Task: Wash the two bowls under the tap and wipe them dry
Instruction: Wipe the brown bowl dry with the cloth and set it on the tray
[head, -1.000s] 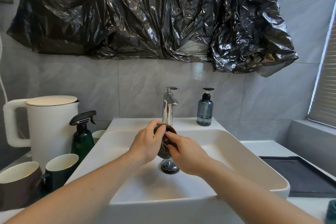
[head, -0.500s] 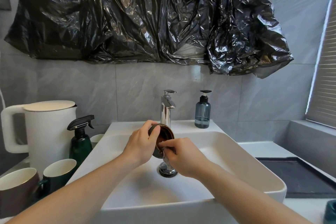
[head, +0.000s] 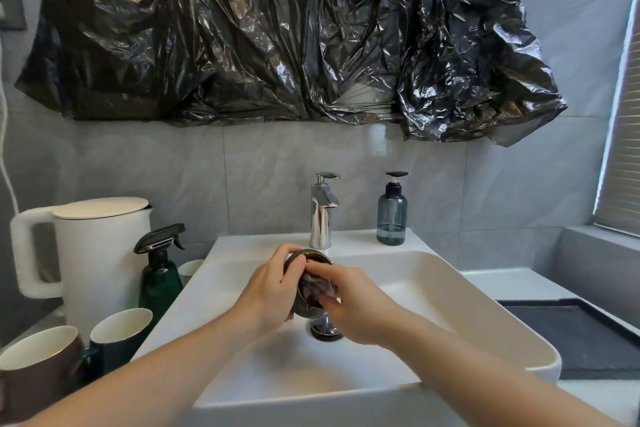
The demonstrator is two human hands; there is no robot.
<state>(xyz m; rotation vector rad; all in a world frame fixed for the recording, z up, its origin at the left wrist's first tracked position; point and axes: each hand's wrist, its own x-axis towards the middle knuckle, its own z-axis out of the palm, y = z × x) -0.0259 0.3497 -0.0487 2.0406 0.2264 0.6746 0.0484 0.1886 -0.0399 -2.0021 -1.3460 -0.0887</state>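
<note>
Bowl (head: 304, 282), small and dark with a thin gold-coloured rim, glossy glaze; held on its side over the middle of the white basin (head: 450, 302), just below and in front of the chrome tap (head: 322, 211), mouth turned right so the inside can be reached

Left hand (head: 273, 291): fingers and thumb curled round the bowl's outer wall, gripping it as a steady cradle

Right hand (head: 356, 305): fingers bent into the bowl's mouth, pressing a crumpled pale cloth (head: 317, 288) against the inner face (judged a wiping or scrubbing stroke; whether water runs cannot be told)

Drain plug (head: 325, 328): round, polished metal, directly under the bowl, so drips fall into the basin

Second bowl: not made out

Soap bottle (head: 391, 215): smoky blue translucent plastic, black pump, on the far ledge right of the tap

Left of basin: green spray bottle (head: 161, 274) with black trigger; white matte kettle (head: 100, 253); two cups (head: 117, 336) near the edge, one dark green, one brown, pale inside

Black plastic sheet (head: 277, 31): crinkled, shiny, hung on the grey tiled wall above
</note>
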